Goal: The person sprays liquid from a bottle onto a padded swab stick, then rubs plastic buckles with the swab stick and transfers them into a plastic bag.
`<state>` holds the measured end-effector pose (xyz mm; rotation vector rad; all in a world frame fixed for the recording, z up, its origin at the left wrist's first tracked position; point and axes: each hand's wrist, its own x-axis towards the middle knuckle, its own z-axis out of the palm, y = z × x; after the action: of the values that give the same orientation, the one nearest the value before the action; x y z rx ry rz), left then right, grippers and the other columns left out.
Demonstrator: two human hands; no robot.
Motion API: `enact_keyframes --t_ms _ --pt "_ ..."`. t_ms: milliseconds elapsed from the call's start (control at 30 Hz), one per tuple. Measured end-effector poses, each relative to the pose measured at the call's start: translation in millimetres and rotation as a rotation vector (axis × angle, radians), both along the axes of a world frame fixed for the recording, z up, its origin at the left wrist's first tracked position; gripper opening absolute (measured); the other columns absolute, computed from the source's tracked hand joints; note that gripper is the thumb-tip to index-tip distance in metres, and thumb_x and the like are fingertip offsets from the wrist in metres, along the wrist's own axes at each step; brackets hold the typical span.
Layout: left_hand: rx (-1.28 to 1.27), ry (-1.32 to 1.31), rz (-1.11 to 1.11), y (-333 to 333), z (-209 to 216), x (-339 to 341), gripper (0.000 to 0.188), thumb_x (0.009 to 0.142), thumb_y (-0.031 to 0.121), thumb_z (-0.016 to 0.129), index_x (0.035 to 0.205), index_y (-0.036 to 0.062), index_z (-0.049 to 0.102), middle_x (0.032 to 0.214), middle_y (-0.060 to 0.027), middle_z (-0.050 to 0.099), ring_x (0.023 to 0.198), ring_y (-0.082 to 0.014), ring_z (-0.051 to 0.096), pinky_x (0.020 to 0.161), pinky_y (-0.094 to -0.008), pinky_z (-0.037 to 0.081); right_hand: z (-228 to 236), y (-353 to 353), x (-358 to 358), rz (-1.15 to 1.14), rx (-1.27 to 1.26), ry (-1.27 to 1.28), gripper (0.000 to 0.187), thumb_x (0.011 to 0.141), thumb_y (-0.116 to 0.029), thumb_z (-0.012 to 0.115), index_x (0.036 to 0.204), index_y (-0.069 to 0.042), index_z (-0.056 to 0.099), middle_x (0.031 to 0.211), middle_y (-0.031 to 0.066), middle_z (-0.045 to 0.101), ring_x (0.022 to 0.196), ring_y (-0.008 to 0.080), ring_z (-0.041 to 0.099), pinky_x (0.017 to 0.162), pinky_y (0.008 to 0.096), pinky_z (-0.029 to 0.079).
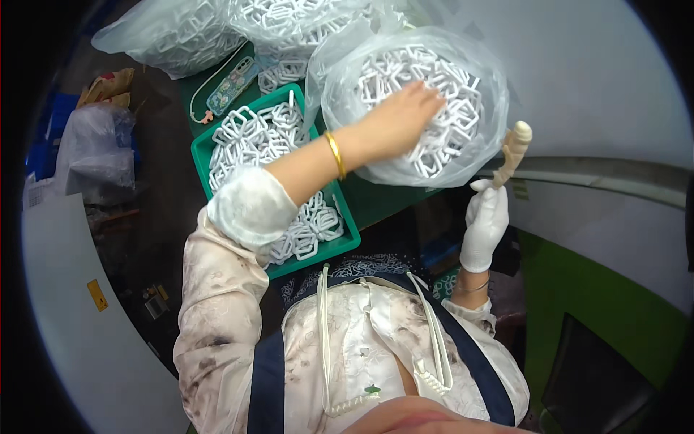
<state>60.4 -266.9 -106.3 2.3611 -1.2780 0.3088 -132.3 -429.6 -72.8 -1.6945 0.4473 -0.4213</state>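
My left hand, bare with a gold bangle at the wrist, reaches across into a clear plastic bag full of white bent plastic pieces. Its back faces up, and the fingers bend down among the pieces, so their tips are hidden. Off to the right of the bag, my right hand wears a white glove and is closed on the lower end of a beige curved tool with a knobbed handle. The tool stands nearly upright, its rounded end at the top.
A green tray of similar white pieces lies under my left forearm. Two more filled bags stand behind it, near a phone in a patterned case with a cord. The green table has its near edge below the open bag.
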Motion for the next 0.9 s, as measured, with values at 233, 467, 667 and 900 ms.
enact_keyframes --t_ms 233,467,667,900 --pt "0.098 0.049 -0.015 19.4 -9.1 12.0 0.056 0.09 0.014 0.066 0.145 0.015 0.053 0.154 -0.0019 0.049 0.145 -0.0304 0.04 0.118 -0.0534 0.033 31.1 5.8 12.5 0.054 -0.007 0.129 0.032 0.111 -0.029 0.043 0.102 -0.005 0.062 0.065 -0.0096 0.035 0.052 0.0006 0.028 0.048 0.0204 0.021" --pt "0.208 0.227 0.254 -9.7 -6.5 32.5 0.044 0.09 0.012 0.061 0.134 0.0116 0.062 0.152 -0.0034 0.051 0.145 -0.0348 0.04 0.116 -0.0578 0.032 36.5 7.5 12.5 0.085 -0.073 0.192 0.028 0.111 -0.023 0.044 0.101 -0.005 0.063 0.065 -0.0089 0.034 0.054 0.0015 0.027 0.05 0.0218 0.023" --pt "-0.11 0.089 0.096 29.6 18.0 10.0 0.051 0.088 0.021 0.072 0.136 0.0114 0.059 0.139 -0.0122 0.059 0.137 -0.0336 0.046 0.107 -0.0544 0.041 27.6 -3.5 22.3 0.009 -0.223 0.192 0.028 0.106 -0.023 0.056 0.109 0.003 0.064 0.086 0.0008 0.057 0.079 0.0098 0.052 0.073 0.0271 0.044" --pt "-0.145 0.135 0.597 62.3 22.1 60.2 0.048 0.084 0.024 0.077 0.127 0.0069 0.067 0.118 -0.0134 0.066 0.11 -0.0364 0.062 0.096 -0.047 0.05 26.8 -21.7 103.7 0.044 -0.135 0.179 0.045 0.099 -0.029 0.067 0.122 0.01 0.06 0.11 0.0104 0.066 0.098 0.0161 0.059 0.092 0.0304 0.047"
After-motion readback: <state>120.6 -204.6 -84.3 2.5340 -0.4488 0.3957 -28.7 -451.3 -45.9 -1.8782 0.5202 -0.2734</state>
